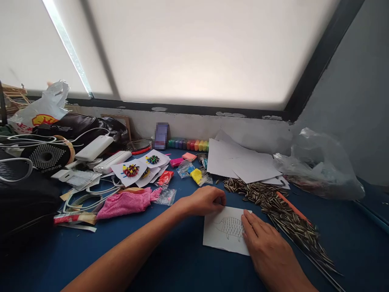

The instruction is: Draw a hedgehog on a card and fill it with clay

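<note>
A white sheet of paper [214,235] lies on the blue table, with a pencil-like outline drawing of a round-bodied animal with short strokes over its body. My left hand [208,200] rests at the sheet's top edge, its fingers curled inward; whatever they may hold is hidden. Flat across the right edge of the sheet lies my right hand [267,243], fingers stretched out and side by side, covering part of the drawing. Just beyond it, a long pile of striped sunflower seeds [273,207] runs toward the right, with an orange stick [293,208] lying on it.
Decorated paper cards [130,170] lie left of centre, near a yellow clay packet [197,176] and a pink cloth [129,202]. Blank white sheets [243,158] lie at the back. A clear plastic bag [322,170] sits at right; cables, a power bank [95,147] and black bags crowd the left.
</note>
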Action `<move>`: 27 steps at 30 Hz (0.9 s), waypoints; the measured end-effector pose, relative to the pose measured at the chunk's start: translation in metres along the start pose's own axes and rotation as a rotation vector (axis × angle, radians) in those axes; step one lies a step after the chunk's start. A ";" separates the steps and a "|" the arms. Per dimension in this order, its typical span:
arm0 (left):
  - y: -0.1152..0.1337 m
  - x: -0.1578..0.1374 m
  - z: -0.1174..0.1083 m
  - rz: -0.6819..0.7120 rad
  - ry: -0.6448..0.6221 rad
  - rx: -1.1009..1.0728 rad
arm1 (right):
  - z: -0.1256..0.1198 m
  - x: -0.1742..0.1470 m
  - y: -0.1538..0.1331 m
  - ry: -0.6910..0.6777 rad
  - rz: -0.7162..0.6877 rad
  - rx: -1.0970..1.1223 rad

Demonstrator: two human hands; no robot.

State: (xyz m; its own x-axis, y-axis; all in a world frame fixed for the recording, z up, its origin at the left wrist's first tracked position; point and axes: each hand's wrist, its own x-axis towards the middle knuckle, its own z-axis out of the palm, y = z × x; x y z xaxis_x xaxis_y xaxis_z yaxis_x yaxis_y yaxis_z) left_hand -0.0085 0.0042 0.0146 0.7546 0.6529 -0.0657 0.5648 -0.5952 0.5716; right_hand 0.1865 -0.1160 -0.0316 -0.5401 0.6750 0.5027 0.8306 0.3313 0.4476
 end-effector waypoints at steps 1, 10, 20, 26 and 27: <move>0.000 -0.001 -0.002 0.000 -0.016 0.012 | 0.000 0.000 0.000 0.003 -0.007 -0.006; -0.001 -0.011 -0.021 -0.044 0.078 0.253 | -0.006 -0.002 0.002 0.004 -0.009 -0.050; -0.025 -0.006 -0.031 -0.251 0.354 0.472 | 0.000 -0.003 0.002 0.041 -0.038 -0.073; -0.037 -0.004 -0.022 -0.255 0.319 0.450 | 0.001 -0.004 0.003 0.023 -0.047 -0.073; -0.038 -0.004 -0.021 -0.250 0.321 0.438 | 0.001 -0.004 0.003 0.018 -0.052 -0.074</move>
State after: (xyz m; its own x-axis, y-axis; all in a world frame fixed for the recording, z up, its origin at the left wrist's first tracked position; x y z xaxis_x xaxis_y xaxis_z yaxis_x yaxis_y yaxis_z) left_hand -0.0402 0.0339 0.0103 0.4811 0.8663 0.1343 0.8488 -0.4986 0.1757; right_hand 0.1914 -0.1173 -0.0333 -0.5851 0.6461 0.4901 0.7894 0.3154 0.5267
